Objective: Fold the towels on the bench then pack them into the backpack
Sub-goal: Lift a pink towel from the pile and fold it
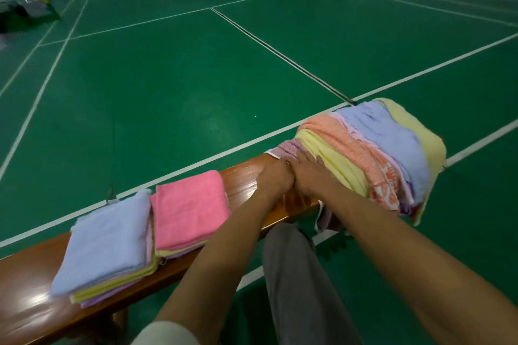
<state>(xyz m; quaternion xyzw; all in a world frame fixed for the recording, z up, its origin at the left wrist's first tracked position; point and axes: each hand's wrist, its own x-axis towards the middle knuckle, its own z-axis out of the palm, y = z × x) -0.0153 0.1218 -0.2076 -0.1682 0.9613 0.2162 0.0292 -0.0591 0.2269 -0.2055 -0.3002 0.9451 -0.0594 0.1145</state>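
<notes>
A grey trouser leg [297,283] stands nearest, right against the long wooden surface [25,302] that runs from lower left up toward the right. On the near left part of it sit two folded stacks, just beside each other: a stack topped by a pale blue towel [109,241] with yellow and lilac layers showing under it, and next to it a stack topped by a pink towel [190,210]. Both bare forearms reach out over the wood past these stacks. The left hand [273,178] lies knuckles up on the bare surface, fingers curled under; whether it pinches any cloth I cannot tell. The right hand [311,176] touches it and lies flat, fingers fairly straight, against the edge of the unfolded pile [372,154], a heap of yellow, orange, blue and mauve towels draped over the surface's far right end and hanging down its near side. Beyond lies the green court floor [168,70] with white lines. No backpack shows from here.
</notes>
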